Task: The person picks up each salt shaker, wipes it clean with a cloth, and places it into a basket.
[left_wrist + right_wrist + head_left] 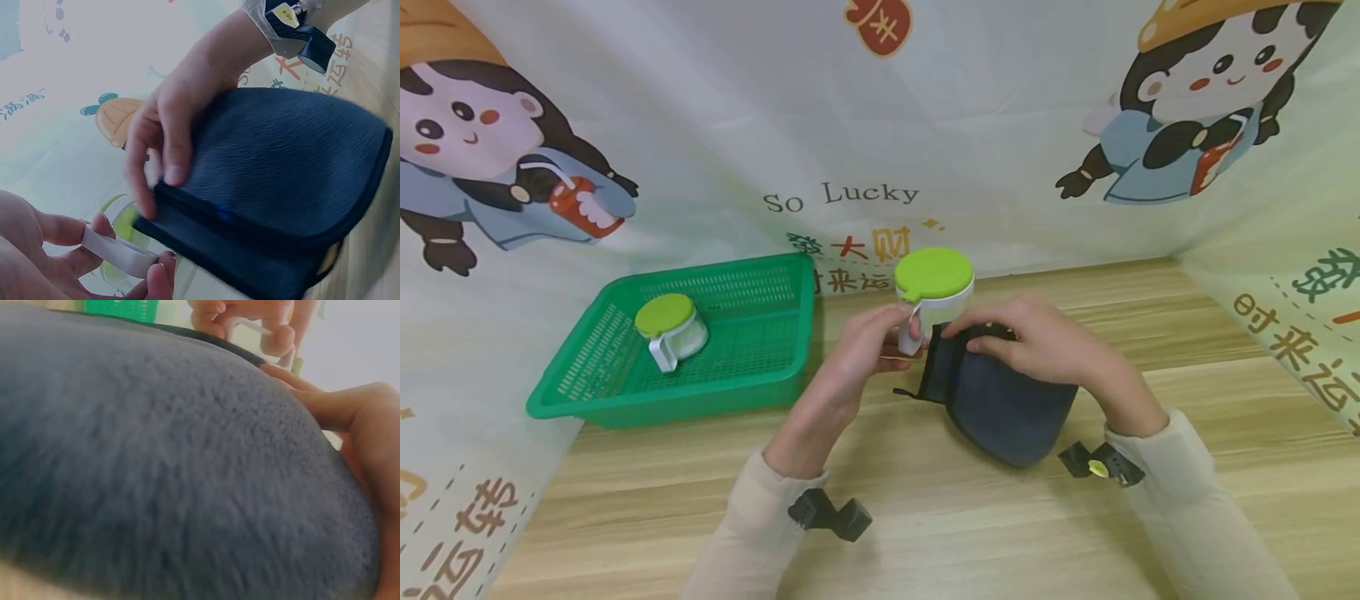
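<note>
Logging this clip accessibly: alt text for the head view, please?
A person's left hand holds a clear, lime-lidded jar by its white handle; the right hand grips a rounded dark-blue fabric piece. A similar jar sits in a green plastic basket.

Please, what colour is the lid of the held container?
The lid is lime green, best seen in the head view.

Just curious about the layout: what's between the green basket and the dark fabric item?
The head view shows the left hand and wooden tabletop between them; that hand holds the handle of a green-lidded jar.
</note>
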`<state>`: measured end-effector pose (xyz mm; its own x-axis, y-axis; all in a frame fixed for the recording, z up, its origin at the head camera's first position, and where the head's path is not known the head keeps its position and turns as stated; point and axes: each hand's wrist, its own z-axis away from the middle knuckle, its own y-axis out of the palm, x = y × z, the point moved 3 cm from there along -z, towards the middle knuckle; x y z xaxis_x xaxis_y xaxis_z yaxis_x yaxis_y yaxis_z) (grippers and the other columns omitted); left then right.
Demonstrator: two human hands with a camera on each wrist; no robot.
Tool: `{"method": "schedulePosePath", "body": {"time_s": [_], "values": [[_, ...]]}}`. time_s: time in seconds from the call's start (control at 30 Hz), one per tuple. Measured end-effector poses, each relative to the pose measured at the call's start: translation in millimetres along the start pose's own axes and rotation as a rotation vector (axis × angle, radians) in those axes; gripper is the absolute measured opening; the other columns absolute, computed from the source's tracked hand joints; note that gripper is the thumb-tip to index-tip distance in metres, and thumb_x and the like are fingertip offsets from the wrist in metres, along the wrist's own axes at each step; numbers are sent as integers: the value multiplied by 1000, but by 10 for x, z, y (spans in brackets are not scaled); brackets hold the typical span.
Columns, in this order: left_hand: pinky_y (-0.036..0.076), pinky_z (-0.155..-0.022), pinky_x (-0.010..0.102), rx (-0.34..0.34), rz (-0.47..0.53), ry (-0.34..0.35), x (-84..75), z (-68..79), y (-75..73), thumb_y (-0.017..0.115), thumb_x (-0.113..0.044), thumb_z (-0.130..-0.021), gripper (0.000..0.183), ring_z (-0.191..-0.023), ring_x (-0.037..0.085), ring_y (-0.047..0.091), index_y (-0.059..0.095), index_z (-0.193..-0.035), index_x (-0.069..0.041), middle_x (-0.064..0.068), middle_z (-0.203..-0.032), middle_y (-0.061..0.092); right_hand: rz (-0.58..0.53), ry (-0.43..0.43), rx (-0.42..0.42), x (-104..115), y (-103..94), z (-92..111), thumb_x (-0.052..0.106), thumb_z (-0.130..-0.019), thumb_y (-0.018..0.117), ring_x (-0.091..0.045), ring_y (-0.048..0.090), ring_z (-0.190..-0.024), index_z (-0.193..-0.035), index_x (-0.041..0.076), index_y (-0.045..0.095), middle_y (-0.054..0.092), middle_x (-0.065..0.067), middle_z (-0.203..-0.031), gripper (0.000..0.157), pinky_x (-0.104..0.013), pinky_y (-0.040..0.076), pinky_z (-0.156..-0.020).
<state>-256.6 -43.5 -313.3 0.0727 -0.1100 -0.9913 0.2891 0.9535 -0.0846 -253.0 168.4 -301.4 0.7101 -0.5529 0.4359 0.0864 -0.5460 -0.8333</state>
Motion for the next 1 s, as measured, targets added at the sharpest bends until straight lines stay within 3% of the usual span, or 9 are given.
{"method": "schedulePosePath", "body": {"time_s": [0.13,0.27,0.73,1.0], "values": [[54,-75,27,4,2,-4,3,-7,3,47,-29,-108,33,-80,16,64,61,-83,-13,0,-82,62,-19,-49,-106,14,-49,-11,5,-97,69,-14,71,-103,-122,17,75,77,1,-118,28,-39,56,-87],[54,-75,28,4,-3,-3,-2,-4,1,47,-29,-108,33,-79,16,63,61,-83,-13,-1,-80,60,-27,-80,-136,30,-64,-19,3,-95,70,-16,72,-109,-120,16,75,77,0,-117,28,-41,57,-90],[55,-80,30,-6,11,-1,-34,21,-23,47,-30,-108,32,-88,19,68,61,-83,-13,5,-91,70,14,-35,9,-23,31,-22,7,-96,70,-11,70,-102,-120,22,75,77,6,-116,28,-38,55,-85],[56,-80,30,-14,-1,-4,-43,29,-45,48,-31,-107,33,-87,16,68,61,-82,-15,11,-97,72,13,-7,64,-50,65,-30,8,-97,69,-9,60,-87,-118,23,75,77,6,-116,27,-31,47,-78]]}}
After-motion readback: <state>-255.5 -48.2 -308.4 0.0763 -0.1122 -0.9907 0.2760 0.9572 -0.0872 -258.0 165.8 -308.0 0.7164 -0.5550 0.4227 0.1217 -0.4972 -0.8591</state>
